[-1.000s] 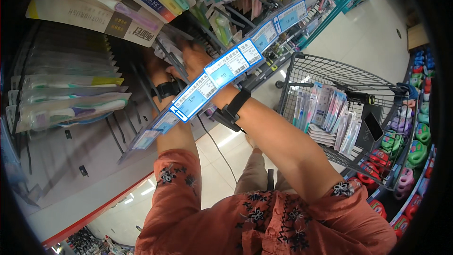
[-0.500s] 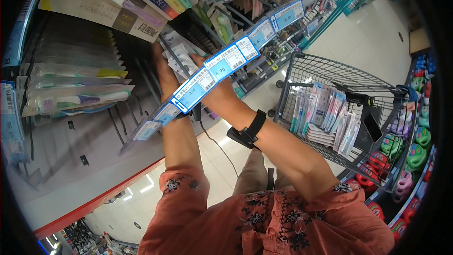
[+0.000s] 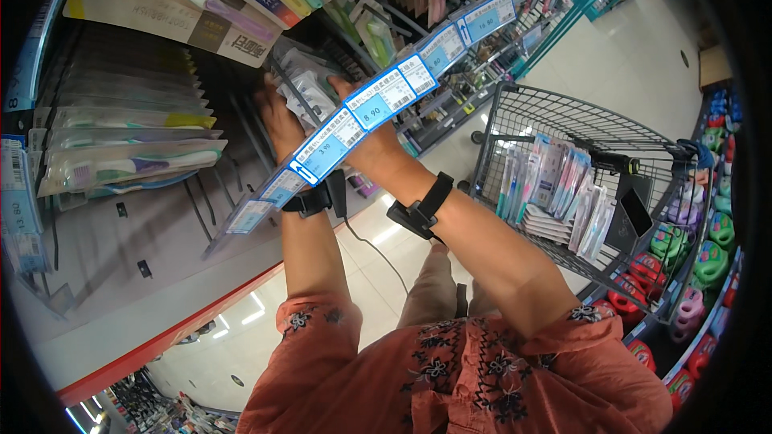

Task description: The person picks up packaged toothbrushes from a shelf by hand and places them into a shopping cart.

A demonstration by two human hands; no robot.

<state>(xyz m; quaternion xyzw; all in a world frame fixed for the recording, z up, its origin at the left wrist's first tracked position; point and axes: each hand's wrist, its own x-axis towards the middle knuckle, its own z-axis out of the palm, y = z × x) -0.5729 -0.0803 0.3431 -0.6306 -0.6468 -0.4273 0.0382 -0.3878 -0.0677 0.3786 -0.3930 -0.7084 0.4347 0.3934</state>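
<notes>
A bunch of clear plastic packs with white parts (image 3: 310,84) hangs by a metal hook, between my two hands. My left hand (image 3: 281,122) grips their left side, fingers bent around the edge. From the right, my right hand (image 3: 371,147) closes on the same packs; the price-label strip (image 3: 362,112) crosses in front and hides most of its fingers. What is inside the packs is hard to make out. Black straps circle both wrists, and a cable runs down from near the left one.
Packaged toothbrushes (image 3: 133,157) hang in a row at left, with a larger toothbrush card (image 3: 173,4) above. Bare metal hooks stick out below. A shopping cart (image 3: 563,104) holding several packs (image 3: 555,193) and a phone stands at right, beside bottles (image 3: 712,261) on a shelf.
My left hand and forearm have drawn slightly back toward me, showing more of the wrist strap. The packs between my hands have shifted a little.
</notes>
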